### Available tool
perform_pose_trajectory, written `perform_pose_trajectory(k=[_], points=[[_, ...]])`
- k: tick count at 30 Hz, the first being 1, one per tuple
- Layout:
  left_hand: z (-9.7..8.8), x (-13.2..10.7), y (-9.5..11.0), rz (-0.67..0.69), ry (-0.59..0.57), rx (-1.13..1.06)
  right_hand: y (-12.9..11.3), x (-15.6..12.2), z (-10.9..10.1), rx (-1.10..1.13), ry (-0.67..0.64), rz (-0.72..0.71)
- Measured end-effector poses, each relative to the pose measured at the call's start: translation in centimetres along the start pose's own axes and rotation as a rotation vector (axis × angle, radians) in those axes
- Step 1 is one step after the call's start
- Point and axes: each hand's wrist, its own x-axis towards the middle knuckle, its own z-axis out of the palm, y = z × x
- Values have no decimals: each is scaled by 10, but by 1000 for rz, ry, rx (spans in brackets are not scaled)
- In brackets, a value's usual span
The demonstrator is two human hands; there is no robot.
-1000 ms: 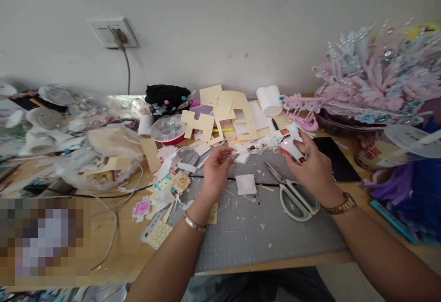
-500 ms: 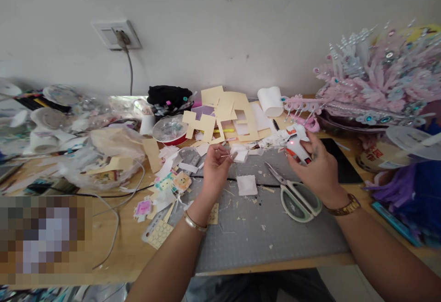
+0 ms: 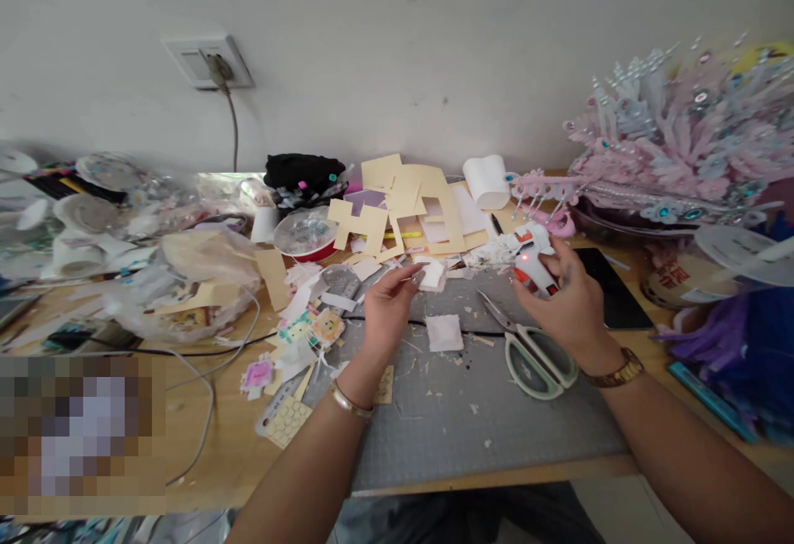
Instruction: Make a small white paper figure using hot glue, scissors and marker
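Note:
My right hand [image 3: 574, 292] grips a white and orange glue gun [image 3: 534, 267], its small red light on and its nozzle end towards the left. My left hand [image 3: 392, 300] has thumb and fingers pressed together. Its fingertips meet at the left edge of a small white square piece [image 3: 432, 274]; whether they hold it or something finer I cannot tell. A second white padded square [image 3: 445, 333] lies flat on the grey cutting mat [image 3: 434, 436]. Scissors with pale green handles [image 3: 537, 362] rest on the mat below the glue gun, blades slightly apart.
Cut cream card sheets [image 3: 413, 197] lie behind the hands. A black phone or tablet [image 3: 611, 288], a lidded drink cup [image 3: 688, 275] and pink beaded headpieces [image 3: 676, 139] stand right. Plastic bags [image 3: 211, 279], paper scraps and grey cables [image 3: 211, 395] crowd the left.
The fingers of my left hand have straightened from a more curled pinch. My right hand with the glue gun has shifted only slightly.

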Motion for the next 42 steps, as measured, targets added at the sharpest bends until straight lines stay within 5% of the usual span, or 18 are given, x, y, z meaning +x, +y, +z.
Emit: perform_pose_trajectory(k=[14, 42], points=[[3, -2, 15, -511, -80, -455, -3, -3, 1, 8, -35, -63], [6, -4, 22, -589, -52, -510, -4, -2, 0, 11, -34, -137]])
